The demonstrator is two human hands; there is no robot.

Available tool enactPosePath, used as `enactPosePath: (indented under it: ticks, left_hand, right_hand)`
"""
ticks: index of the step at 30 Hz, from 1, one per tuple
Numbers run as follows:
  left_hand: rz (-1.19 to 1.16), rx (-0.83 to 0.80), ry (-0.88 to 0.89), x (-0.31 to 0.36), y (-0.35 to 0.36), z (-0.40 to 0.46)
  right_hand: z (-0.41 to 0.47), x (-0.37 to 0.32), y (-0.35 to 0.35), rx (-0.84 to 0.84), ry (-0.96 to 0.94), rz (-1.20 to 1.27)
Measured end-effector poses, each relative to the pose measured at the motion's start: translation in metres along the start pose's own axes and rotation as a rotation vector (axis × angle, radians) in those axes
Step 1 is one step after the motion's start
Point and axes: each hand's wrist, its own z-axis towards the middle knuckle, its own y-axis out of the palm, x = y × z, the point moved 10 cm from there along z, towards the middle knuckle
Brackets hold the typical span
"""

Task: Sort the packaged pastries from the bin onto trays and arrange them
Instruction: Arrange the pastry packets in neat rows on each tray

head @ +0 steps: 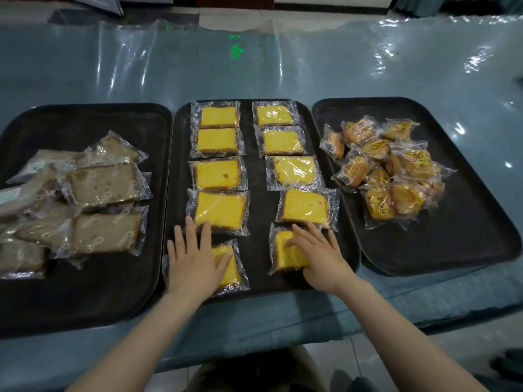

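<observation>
Three black trays lie side by side. On the middle tray (pixel 257 171), wrapped yellow cake slices form two columns. My left hand (pixel 195 261) rests flat, fingers spread, on the nearest slice of the left column (pixel 226 264). My right hand (pixel 319 256) lies on the nearest slice of the right column (pixel 285 250), fingers over its top and thumb at its near edge. The left tray (pixel 85 120) carries a loose heap of wrapped brown cake slices (pixel 99 188). A pile of small wrapped golden pastries (pixel 396 171) sits on the right tray (pixel 467 222).
The trays sit on a table under a glossy teal plastic sheet (pixel 254 60), with its near edge just below the trays. A tiled floor and dark furniture bases show beyond the far edge. No bin is in view.
</observation>
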Motion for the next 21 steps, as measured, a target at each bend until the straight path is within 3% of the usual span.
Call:
enactPosePath:
  ticks: [6, 11, 21]
  left_hand:
    - [0.084, -0.089, 0.067, 0.021, 0.027, -0.011]
    - [0.140, -0.054, 0.153, 0.042, 0.032, -0.006]
    - [0.057, -0.084, 0.176, 0.050, 0.029, -0.003]
  right_hand:
    - [0.000, 0.015, -0.013, 0.192, 0.125, 0.008]
    - [0.016, -0.003, 0.018, 0.080, 0.104, -0.182]
    - [0.007, 0.019, 0.013, 0.012, 0.043, -0.182]
